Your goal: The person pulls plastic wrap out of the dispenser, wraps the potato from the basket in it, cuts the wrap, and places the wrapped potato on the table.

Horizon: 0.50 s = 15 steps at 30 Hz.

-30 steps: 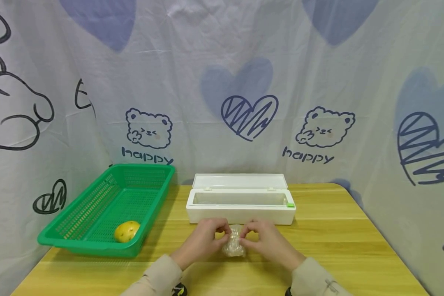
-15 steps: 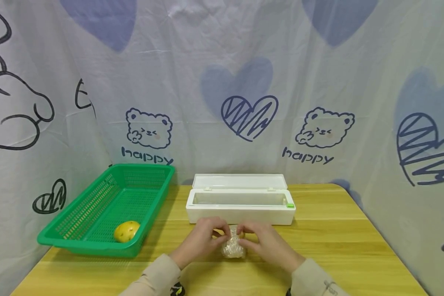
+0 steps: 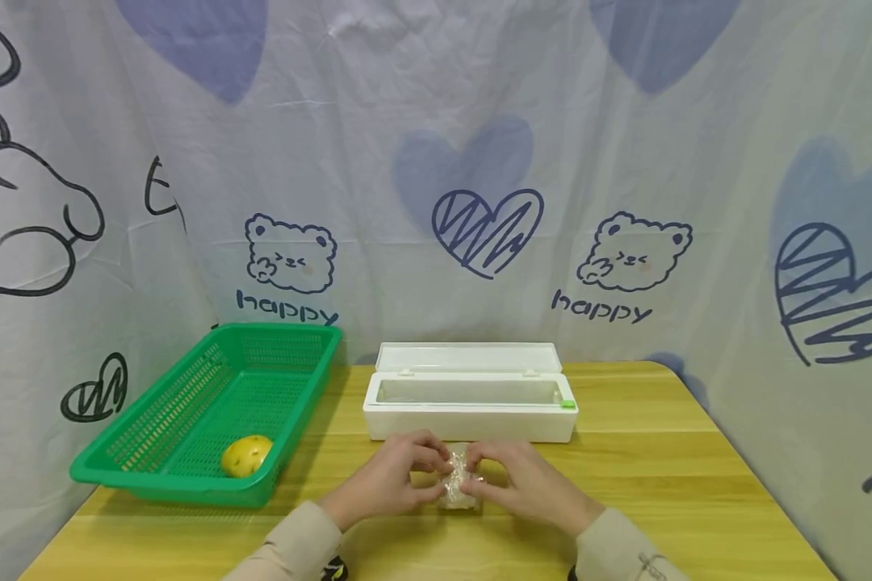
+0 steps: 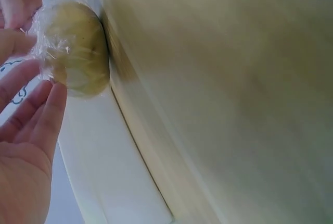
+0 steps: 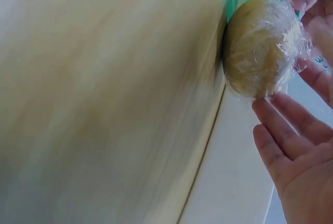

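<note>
A potato (image 4: 86, 52) wrapped in clear cling film sits on the table between both hands, in front of the white box. The film (image 5: 291, 39) is bunched and crinkled on the potato's upper side. From the left, my left hand (image 3: 400, 476) has its thumb and fingertips curled at the gathered film. My right hand (image 3: 530, 484) does the same from the right, its thumb and index finger at the film. In the right wrist view the other fingers (image 5: 273, 122) of that hand spread beside the potato.
Behind the hands stands a long white cling film box (image 3: 472, 426), its lid (image 3: 468, 356) up and a small green slider (image 3: 568, 403) at its right end. To the left, a green plastic basket (image 3: 174, 486) holds an unwrapped potato (image 3: 247, 457). A printed curtain (image 3: 378, 161) hangs behind the wooden table (image 3: 661, 484).
The fingers of both hands have shifted on the film, and the left hand has spread its thumb lower. The wrapped potato stays in nearly the same spot.
</note>
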{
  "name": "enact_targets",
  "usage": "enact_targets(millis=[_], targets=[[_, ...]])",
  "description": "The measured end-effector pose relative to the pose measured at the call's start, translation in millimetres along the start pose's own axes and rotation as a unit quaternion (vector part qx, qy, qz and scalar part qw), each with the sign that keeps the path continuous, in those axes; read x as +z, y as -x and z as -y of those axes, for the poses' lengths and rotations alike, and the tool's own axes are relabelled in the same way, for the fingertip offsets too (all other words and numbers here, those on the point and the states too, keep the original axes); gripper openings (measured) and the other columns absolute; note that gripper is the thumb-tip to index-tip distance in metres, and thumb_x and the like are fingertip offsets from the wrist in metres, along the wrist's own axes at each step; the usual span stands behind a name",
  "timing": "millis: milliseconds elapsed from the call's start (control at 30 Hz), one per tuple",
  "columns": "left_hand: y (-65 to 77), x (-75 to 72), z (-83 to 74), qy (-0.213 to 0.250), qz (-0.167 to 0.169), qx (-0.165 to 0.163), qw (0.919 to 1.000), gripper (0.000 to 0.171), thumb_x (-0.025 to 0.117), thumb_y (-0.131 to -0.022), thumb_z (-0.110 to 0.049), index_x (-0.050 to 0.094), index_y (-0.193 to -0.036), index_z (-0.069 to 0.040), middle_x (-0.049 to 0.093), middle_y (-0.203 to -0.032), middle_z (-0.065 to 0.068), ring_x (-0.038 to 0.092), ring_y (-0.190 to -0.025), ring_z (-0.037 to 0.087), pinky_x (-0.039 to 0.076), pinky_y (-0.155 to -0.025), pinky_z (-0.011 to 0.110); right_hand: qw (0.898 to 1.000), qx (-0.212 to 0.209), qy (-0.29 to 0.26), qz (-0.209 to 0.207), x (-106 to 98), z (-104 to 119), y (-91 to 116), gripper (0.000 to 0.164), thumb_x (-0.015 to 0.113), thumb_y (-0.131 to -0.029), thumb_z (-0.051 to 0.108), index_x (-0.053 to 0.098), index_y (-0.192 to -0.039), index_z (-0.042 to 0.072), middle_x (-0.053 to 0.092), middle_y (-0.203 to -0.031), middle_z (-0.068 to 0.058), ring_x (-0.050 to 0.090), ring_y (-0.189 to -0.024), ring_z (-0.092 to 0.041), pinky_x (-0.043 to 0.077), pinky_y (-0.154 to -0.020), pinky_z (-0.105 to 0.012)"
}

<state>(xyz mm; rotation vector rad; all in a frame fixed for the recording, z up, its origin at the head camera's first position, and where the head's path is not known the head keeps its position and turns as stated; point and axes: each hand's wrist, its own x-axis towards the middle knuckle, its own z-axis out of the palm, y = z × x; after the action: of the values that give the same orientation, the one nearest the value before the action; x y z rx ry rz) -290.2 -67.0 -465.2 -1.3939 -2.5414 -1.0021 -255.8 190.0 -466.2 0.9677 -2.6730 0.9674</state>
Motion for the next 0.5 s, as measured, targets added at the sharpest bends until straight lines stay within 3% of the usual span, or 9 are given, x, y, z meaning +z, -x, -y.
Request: enact_targets(millis=[200,333,433,500], targets=[[1.2,-0.7,2.2,-0.016,0.010,0.004,0.9998,0.016,0.089,-0.089,-0.016,0.081,-0.102,-0.012,0.074,-0.130,0.008,0.072,-0.117,0.022,0.061,-0.102,0.032,1.000,0.012,-0.010,-0.011,1.9,1.1,-1.9,0.008,0.072,-0.104,0.034,0.070,-0.098,0.028,0.073,-0.114,0.011,0.069,-0.113,-0.014,0.059,-0.102,-0.046],[-1.2,0.1,4.5,-0.010,0.007,-0.002,0.9999,0.013,0.089,-0.089,-0.017,0.081,-0.099,-0.013,0.078,-0.129,0.009,0.074,-0.118,0.025,0.061,-0.101,0.031,0.998,0.042,-0.045,-0.013,2.8,0.8,-4.3,0.009,0.075,-0.101,0.029,0.069,-0.095,0.028,0.072,-0.111,0.011,0.070,-0.116,-0.018,0.058,-0.104,-0.051],[-2.9,-0.5,5.4,0.006,0.008,-0.010,0.9999,0.012,0.088,-0.090,-0.016,0.083,-0.100,-0.012,0.080,-0.124,0.008,0.076,-0.115,0.023,0.061,-0.098,0.027,0.995,0.068,-0.077,-0.016,3.0,-0.1,-6.4,0.008,0.078,-0.100,0.028,0.072,-0.104,0.024,0.075,-0.114,0.007,0.072,-0.117,-0.023,0.058,-0.105,-0.053],[-3.6,-0.8,6.4,0.012,0.008,-0.013,0.9998,0.011,0.088,-0.090,-0.015,0.084,-0.100,-0.012,0.080,-0.122,0.007,0.076,-0.114,0.023,0.061,-0.097,0.026,0.993,0.076,-0.084,-0.020,3.0,-0.6,-7.4,0.017,0.079,-0.098,0.027,0.074,-0.113,0.019,0.077,-0.118,0.003,0.073,-0.117,-0.025,0.058,-0.105,-0.053]])
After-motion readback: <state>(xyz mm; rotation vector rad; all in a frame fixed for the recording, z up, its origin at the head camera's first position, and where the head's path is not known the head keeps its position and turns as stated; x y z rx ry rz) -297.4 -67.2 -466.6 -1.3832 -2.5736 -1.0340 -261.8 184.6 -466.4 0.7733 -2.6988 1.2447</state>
